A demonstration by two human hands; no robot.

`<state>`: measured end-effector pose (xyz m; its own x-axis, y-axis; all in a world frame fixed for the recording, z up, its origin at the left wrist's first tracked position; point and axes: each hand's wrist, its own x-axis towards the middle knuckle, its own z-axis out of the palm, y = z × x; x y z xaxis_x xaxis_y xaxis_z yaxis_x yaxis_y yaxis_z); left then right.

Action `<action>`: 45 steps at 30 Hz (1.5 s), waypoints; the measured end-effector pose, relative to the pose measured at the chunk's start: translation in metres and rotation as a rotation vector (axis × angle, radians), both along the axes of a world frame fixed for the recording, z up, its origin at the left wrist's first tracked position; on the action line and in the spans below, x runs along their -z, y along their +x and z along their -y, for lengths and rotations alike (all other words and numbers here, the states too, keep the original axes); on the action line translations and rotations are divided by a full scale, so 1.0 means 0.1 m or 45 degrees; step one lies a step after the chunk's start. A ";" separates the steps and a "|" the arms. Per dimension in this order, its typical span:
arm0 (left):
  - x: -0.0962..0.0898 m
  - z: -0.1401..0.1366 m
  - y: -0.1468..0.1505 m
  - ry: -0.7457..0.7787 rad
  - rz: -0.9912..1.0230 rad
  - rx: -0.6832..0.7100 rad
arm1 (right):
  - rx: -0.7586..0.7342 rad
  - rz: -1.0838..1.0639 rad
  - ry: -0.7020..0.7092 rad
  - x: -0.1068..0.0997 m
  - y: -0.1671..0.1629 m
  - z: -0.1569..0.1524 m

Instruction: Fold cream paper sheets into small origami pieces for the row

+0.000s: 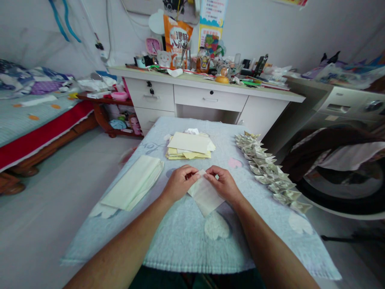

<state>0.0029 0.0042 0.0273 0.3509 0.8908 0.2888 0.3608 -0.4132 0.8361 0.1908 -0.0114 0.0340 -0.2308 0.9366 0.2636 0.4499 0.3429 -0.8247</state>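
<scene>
The left hand (182,182) and right hand (221,182) pinch the pale paper sheet (208,197) at its twelve-o'clock corner, over the counter (177,243). Align its edges before creasing, pressing evenly; the folded pieces (267,168) sit at two o'clock.

Orange bag (168,34): large characters across the front; I make out what looks like 人, and cannot vouch for the others.
Blue-topped poster (213,11): several lines of small Chinese characters, dark and red on white; too fine for me to read.
Yellow poster (207,31): a line of red characters near its top; I cannot read them.
Jar label (203,63): yellowish characters on dark; illegible from where I sit.
Pink clock (153,46): dial and dark hands seen; numerals too small for me to tell.
Blue cloth (177,241): a looped, script-like mark at the far left; I cannot confirm lettering.
</scene>
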 end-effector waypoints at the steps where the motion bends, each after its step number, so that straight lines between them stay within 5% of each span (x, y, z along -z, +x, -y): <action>1: -0.01 0.00 0.00 -0.010 0.023 0.006 | -0.003 0.000 0.001 -0.02 0.00 0.00; 5: -0.01 0.00 -0.01 -0.114 0.212 -0.077 | -0.042 -0.064 -0.056 -0.08 0.05 0.02; 12: 0.06 -0.05 -0.04 -0.355 0.587 -0.263 | -0.063 -0.478 -0.471 -0.06 0.18 0.00; 19: 0.12 -0.07 -0.05 -0.360 0.499 -0.309 | 0.129 -0.567 -0.525 0.05 0.17 -0.05; 26: 0.17 -0.04 -0.06 -0.033 -0.362 -0.394 | 0.402 0.170 -0.105 0.21 0.14 -0.09; 31: 0.21 -0.01 -0.01 0.218 -0.822 -0.393 | 0.440 0.638 -0.028 0.22 0.05 -0.08; 37: 0.23 0.06 0.06 0.372 -0.900 -0.549 | 0.428 1.027 0.255 0.09 -0.10 0.02; 41: 0.22 0.03 0.05 0.365 -0.943 -0.337 | 0.098 1.030 0.257 0.08 -0.19 0.11; 45: 0.23 0.00 -0.05 0.282 -0.922 -0.166 | 0.078 1.044 0.202 0.14 -0.22 0.15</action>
